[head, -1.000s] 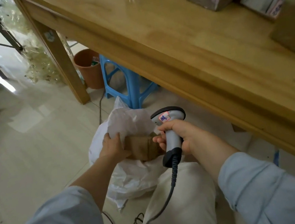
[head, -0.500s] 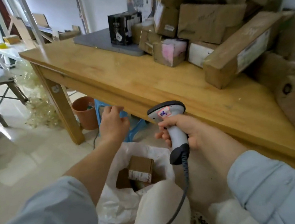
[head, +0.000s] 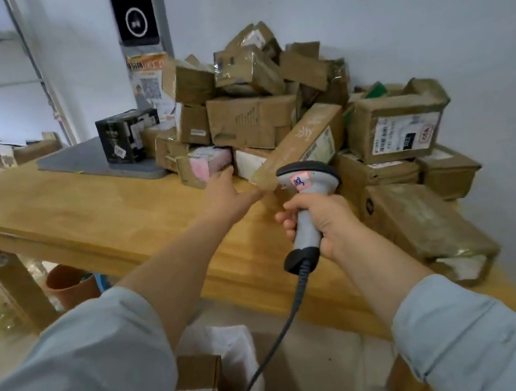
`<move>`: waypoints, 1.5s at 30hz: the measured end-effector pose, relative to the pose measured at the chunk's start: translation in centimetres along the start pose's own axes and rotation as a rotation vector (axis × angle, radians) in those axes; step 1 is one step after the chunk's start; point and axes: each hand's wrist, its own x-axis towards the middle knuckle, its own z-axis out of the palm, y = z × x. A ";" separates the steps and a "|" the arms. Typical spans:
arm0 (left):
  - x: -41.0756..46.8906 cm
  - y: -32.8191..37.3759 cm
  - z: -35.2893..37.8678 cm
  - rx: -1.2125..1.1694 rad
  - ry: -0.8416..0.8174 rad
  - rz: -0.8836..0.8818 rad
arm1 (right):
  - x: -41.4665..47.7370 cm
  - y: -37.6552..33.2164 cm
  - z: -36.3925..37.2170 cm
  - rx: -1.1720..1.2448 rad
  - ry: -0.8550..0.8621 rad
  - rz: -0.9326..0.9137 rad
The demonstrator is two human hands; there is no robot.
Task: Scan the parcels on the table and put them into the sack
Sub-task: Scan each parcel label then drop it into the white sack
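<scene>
Nearest, the white sack (head: 237,345) holds a labelled box (head: 197,379). The right hand (head: 326,221) is clenched round the scanner (head: 306,207); the blue scrawl on its pink sticker is unreadable. The left hand (head: 229,193), fingers stretched out and holding nothing, is just beside a pink parcel (head: 210,164). Beyond, parcels (head: 254,117) are piled on the table (head: 81,207), their labels blurred.
</scene>
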 end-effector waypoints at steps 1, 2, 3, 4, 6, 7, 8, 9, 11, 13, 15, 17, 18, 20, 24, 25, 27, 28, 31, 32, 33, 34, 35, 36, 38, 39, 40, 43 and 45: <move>1.1 1.0 0.7 0.025 -0.039 -0.009 | 0.3 -0.5 -0.5 0.017 0.019 -0.012; 2.1 1.8 1.4 0.037 -0.074 -0.030 | 0.5 -1.0 -1.0 0.029 0.026 -0.014; 3.0 2.5 2.1 0.034 -0.106 -0.067 | 0.7 -1.4 -1.4 0.034 0.023 -0.005; 3.8 3.0 2.8 0.027 -0.132 -0.103 | 1.1 -1.7 -1.9 0.033 0.017 0.011; 4.6 3.8 3.8 0.053 -0.199 -0.150 | 1.7 -2.0 -2.7 0.027 0.011 0.035; 5.0 4.0 4.2 0.083 -0.221 -0.146 | 2.0 -2.1 -3.1 0.034 0.015 0.042; 5.2 4.2 4.4 0.099 -0.222 -0.132 | 2.3 -2.2 -3.4 0.046 0.025 0.044; 5.4 4.3 4.6 0.084 -0.212 -0.124 | 2.5 -2.2 -3.6 0.060 0.038 0.044; 5.4 4.2 4.5 -0.054 -0.201 -0.152 | 2.8 -2.1 -3.9 0.085 0.066 0.025; 5.2 3.8 3.7 -0.237 -0.195 -0.219 | 3.0 -2.0 -4.0 0.101 0.081 -0.011; 4.6 3.3 2.0 -0.355 -0.202 -0.250 | 2.9 -2.0 -3.6 0.101 0.072 -0.047; 3.9 2.3 -0.6 -0.432 -0.227 -0.256 | 2.6 -1.8 -2.8 0.088 0.042 -0.074; 3.6 1.6 -2.0 -0.454 -0.233 -0.254 | 2.4 -1.8 -2.2 0.083 0.019 -0.085; 2.8 0.0 -5.0 -0.466 -0.221 -0.258 | 2.1 -1.6 -0.6 0.079 -0.032 -0.108; 0.7 -2.8 -10.1 -0.465 -0.157 -0.279 | 0.8 -1.5 3.4 0.041 -0.124 -0.166; 0.2 -3.3 -11.4 -0.461 -0.122 -0.288 | 0.5 -1.5 4.4 0.010 -0.153 -0.185; -0.6 -4.6 -14.2 -0.425 -0.066 -0.314 | -0.2 -1.2 6.4 -0.073 -0.204 -0.221; -1.0 -5.4 -15.6 -0.389 -0.049 -0.327 | -0.5 -1.0 7.3 -0.124 -0.224 -0.237; -2.2 -7.0 -19.6 -0.287 0.004 -0.383 | -1.0 -0.1 9.5 -0.275 -0.265 -0.283; -2.6 -7.5 -20.8 -0.261 0.027 -0.397 | -1.2 0.3 10.2 -0.317 -0.277 -0.294; -2.9 -7.8 -21.9 -0.242 0.045 -0.412 | -1.3 0.6 10.8 -0.353 -0.292 -0.302; -3.3 -8.1 -23.0 -0.225 0.062 -0.430 | -1.5 0.9 11.3 -0.382 -0.311 -0.308; -3.6 -8.4 -23.9 -0.209 0.073 -0.450 | -1.7 1.3 11.8 -0.411 -0.333 -0.322; -3.9 -8.7 -24.8 -0.194 0.079 -0.466 | -1.8 1.5 12.2 -0.444 -0.355 -0.349; -4.4 -9.4 -26.0 -0.175 0.087 -0.488 | -2.2 2.0 13.1 -0.503 -0.384 -0.419; -4.7 -9.6 -26.4 -0.167 0.092 -0.491 | -2.2 2.2 13.4 -0.525 -0.393 -0.454; -4.9 -9.8 -26.8 -0.160 0.094 -0.494 | -2.3 2.3 13.8 -0.548 -0.402 -0.485; -5.5 -10.3 -27.3 -0.151 0.103 -0.510 | -2.3 2.5 14.5 -0.602 -0.418 -0.543; -5.7 -10.7 -27.6 -0.148 0.111 -0.524 | -2.3 2.7 14.7 -0.613 -0.427 -0.554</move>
